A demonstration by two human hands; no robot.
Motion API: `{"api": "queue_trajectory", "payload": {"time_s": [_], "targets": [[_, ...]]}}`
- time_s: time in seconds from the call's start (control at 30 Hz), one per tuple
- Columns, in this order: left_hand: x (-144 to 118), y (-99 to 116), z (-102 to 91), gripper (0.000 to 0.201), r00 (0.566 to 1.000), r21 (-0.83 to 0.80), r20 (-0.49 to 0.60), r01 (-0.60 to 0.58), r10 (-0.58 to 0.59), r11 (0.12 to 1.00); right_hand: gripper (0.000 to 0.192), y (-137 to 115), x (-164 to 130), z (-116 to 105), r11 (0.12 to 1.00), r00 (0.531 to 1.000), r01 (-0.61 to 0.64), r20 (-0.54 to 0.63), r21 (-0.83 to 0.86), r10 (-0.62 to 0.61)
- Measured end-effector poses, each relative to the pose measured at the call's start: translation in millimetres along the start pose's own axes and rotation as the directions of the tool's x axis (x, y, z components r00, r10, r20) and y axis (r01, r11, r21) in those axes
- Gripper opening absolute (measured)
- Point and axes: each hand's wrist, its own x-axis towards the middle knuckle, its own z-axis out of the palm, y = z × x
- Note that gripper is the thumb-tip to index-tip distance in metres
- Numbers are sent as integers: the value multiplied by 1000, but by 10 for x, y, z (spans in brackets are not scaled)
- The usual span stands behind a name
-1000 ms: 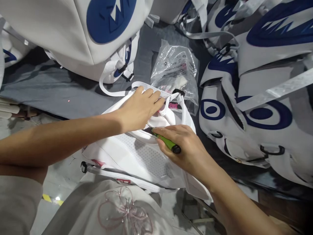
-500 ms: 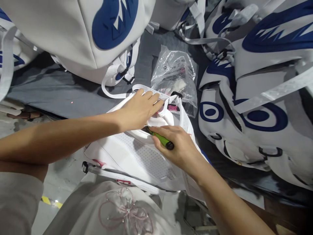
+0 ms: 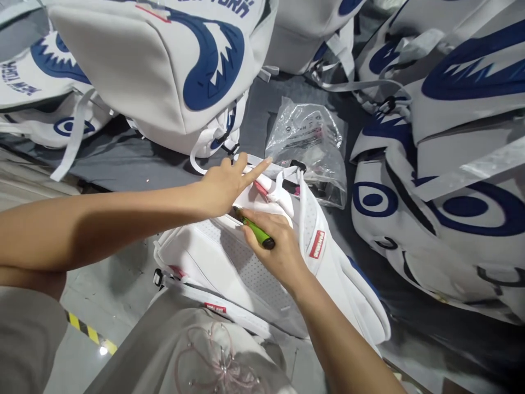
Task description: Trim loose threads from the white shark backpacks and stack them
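The tip of the green tool is hidden between the left hand and the right hand. Print on the clear plastic bag is too small to be read. Both forearms and the surrounding white backpacks are cut off by the edges.

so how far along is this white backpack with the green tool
Done: cannot tell; no finished mark shows. In hand: the right hand holds the green tool with its tip at the white backpack near the top, while the left hand rests on its top strap, two fingers outstretched. Left: other backpacks lie piled around the grey table.
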Motion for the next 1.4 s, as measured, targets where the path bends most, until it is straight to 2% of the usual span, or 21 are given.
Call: {"api": "queue_trajectory", "payload": {"time_s": [0.07,0.17,0.33,0.53,0.8,0.9,1.13,1.4], "targets": [[6,-33,-5,115,999,2,5,-41,41,999,27,13,-14,-27,1000,1000,-3,5,11,3],[20,-127,-48,116,992,-30,70,-107,108,994,27,6,-41,-114,999,1000,-21,21,33,20],[99,-222,-107,115,975,-67,171,-131,141,989,26,-16,-58,-201,997,997,-65,37,39,63],[184,-259,1,123,976,-9,135,-170,169,985,24,-90,49,-55,989,997,-81,1,124,82],[101,-212,-140,113,965,-140,219,-118,146,983,25,-199,66,37,993,992,-117,-48,36,118],[104,-215,-117,112,963,-156,211,-134,165,979,25,-236,74,48,985,983,-174,-57,3,174],[135,-230,-60,115,970,-172,184,-130,161,977,27,-277,102,88,968,971,-224,-57,113,231],[96,-273,4,109,974,-196,119,-170,196,966,27,-325,183,143,961,969,-247,3,127,248]]}}
